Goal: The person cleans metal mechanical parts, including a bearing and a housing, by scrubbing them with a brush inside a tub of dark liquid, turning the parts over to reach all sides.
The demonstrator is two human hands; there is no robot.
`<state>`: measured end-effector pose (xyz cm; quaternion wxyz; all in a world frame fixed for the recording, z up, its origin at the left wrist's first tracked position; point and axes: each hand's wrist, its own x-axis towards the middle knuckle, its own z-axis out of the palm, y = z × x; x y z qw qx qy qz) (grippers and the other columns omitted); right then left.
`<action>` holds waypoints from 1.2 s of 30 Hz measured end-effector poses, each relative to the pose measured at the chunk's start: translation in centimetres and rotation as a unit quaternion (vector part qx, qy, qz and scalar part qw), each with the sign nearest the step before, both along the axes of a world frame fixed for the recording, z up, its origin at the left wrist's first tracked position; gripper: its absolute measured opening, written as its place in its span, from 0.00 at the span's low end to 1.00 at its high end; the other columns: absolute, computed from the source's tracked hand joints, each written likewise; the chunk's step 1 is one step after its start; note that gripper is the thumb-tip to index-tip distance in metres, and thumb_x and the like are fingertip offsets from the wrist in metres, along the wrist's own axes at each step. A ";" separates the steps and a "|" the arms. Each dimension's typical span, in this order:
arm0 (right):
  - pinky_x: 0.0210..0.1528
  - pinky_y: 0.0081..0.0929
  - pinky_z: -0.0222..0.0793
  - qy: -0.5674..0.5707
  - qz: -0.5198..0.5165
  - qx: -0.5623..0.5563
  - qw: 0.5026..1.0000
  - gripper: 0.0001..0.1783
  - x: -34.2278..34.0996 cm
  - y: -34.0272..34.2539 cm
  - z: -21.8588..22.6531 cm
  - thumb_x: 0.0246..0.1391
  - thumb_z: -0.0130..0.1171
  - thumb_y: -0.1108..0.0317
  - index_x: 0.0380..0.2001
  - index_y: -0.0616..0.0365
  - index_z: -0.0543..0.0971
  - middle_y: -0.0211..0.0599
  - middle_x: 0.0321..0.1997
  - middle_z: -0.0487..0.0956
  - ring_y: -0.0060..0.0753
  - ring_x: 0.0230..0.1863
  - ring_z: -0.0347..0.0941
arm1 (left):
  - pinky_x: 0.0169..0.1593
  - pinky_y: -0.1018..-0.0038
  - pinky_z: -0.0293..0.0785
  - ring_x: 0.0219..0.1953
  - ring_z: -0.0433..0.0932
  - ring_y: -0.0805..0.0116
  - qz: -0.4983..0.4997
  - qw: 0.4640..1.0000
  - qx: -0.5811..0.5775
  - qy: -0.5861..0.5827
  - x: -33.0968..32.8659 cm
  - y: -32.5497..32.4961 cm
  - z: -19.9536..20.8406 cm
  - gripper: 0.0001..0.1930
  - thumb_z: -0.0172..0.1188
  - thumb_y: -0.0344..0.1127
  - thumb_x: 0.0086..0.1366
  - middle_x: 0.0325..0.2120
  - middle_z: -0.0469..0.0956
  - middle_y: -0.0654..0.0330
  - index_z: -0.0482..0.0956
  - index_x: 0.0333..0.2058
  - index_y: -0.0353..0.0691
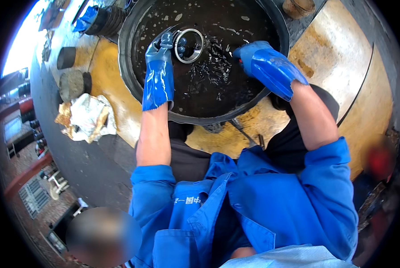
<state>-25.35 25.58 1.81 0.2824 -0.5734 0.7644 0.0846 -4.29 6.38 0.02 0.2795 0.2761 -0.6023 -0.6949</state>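
A shiny metal ring (200, 45) is tilted above dark liquid, gripped at its left side by my left hand (160, 49). Fingertips of that blue rubber glove show inside the ring's opening. To the right, my right hand (255, 52), also in a blue rubber glove, hangs over the liquid with its fingers curled. A small red bit shows under those fingers; I cannot make out what it belongs to. Both hands are inside the rim of a large round dark tub (195, 119). Ripples and glints break the liquid's surface between them.
A crumpled white cloth (92, 114) lies left of the tub, beside a grey cylindrical block (72, 85). A black bucket (102, 21) with blue material stands at the upper left. A brown pot (299, 7) is at the upper right. Yellowish boards (338, 49) lie around the tub.
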 end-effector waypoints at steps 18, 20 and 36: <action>0.54 0.42 0.76 -0.038 -0.014 -0.014 0.999 0.18 1.4 -0.7 -0.1 0.50 0.62 0.70 0.47 0.50 0.83 0.43 0.45 0.85 0.50 0.51 0.81 | 0.53 0.67 0.76 0.37 0.78 0.71 -0.026 0.969 0.183 0.167 2.0 -3.2 0.6 0.17 0.60 0.43 0.70 0.39 0.81 0.65 0.80 0.52 0.40; 0.54 0.42 0.76 -0.031 0.008 -0.033 0.999 0.18 2.0 -0.1 1.8 0.49 0.62 0.69 0.46 0.50 0.83 0.43 0.45 0.85 0.50 0.51 0.81 | 0.53 0.66 0.76 0.37 0.77 0.71 -0.023 0.962 0.209 0.174 2.5 -3.2 0.2 0.18 0.60 0.44 0.70 0.38 0.81 0.66 0.80 0.52 0.41; 0.55 0.42 0.76 -0.031 0.018 0.007 0.999 0.21 2.2 -0.5 2.1 0.50 0.63 0.70 0.50 0.49 0.83 0.41 0.50 0.84 0.49 0.53 0.80 | 0.52 0.63 0.77 0.32 0.76 0.73 -0.039 0.896 0.383 0.222 2.9 -1.9 -3.6 0.19 0.62 0.49 0.68 0.34 0.79 0.70 0.80 0.52 0.45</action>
